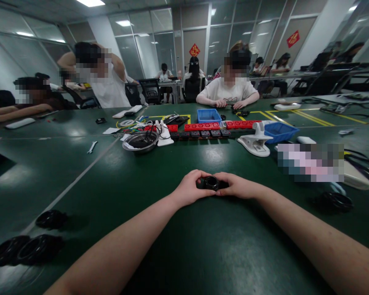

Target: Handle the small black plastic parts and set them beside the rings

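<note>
I see both hands, left hand [189, 191] and right hand [236, 186], pinching one black ring [211, 182] mid-frame; more rings [27, 249] wait lower left, seemingly untouched.

two red diamond signs [194, 50] hang on the glass wall at the back, the second [293, 39] further right; each bears a gold character too small to read. no other legible text.
</note>
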Demonstrator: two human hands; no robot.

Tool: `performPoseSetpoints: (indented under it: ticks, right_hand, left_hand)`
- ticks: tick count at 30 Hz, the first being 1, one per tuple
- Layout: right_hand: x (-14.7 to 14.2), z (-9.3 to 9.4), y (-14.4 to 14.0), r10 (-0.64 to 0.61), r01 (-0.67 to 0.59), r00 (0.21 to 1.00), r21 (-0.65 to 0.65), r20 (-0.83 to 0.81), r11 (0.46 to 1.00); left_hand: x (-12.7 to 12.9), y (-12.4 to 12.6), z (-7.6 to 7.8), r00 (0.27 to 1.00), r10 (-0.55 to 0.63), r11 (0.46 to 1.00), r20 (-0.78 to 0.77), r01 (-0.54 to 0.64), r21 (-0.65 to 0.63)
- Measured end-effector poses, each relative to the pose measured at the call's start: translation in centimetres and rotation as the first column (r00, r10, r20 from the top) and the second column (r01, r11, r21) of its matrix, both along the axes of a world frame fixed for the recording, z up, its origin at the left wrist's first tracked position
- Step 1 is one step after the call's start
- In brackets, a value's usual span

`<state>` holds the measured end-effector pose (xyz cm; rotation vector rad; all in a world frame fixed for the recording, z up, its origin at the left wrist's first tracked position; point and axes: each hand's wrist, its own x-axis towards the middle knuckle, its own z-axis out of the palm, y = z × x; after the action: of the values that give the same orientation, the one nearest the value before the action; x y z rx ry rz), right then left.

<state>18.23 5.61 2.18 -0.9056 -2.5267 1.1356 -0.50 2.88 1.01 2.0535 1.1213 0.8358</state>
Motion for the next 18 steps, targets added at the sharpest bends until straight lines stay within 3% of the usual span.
performPoseSetpoints:
  ticks: [5, 7, 10, 14, 16, 18]
  right_hand:
    - [-0.2, -0.4, -0.2, -0.096, 0.095, 0.995, -0.055, -0.019, 0.994]
    - [-0.5, -0.7, -0.4, -0.16, 0.16, 0.987, -0.02, -0.019, 0.987]
    - [-1.3, -1.2, -0.9, -0.299, 0.293, 0.954, 0.136, 0.029, 0.946]
    - [-2.3, -1.6, -1.9, -0.484, 0.424, 0.871, 0.378, 0.078, 0.823]
    - [-2.4, -1.6, -2.0, -0.474, 0.408, 0.878, 0.416, 0.065, 0.813]
    - [-2.2, -1.4, -1.9, -0.381, 0.344, 0.924, 0.385, 0.024, 0.857]
  left_hand:
    - [0.3, -0.2, 0.1, 0.999, 0.033, 0.999, 0.001, -0.033, -0.006]
    - [0.4, -0.3, 0.1, 0.998, 0.055, 0.998, -0.011, -0.055, -0.008]
    - [0.4, -0.4, 0.2, 0.994, 0.107, 0.994, -0.036, -0.107, 0.008]
    - [0.5, -0.4, 0.1, 0.982, 0.182, 0.983, -0.043, -0.18, 0.045]
    - [0.5, -0.4, 0.0, 0.981, 0.19, 0.98, -0.036, -0.188, 0.06]
    - [0.5, -0.3, -0.1, 0.985, 0.169, 0.984, -0.029, -0.166, 0.069]
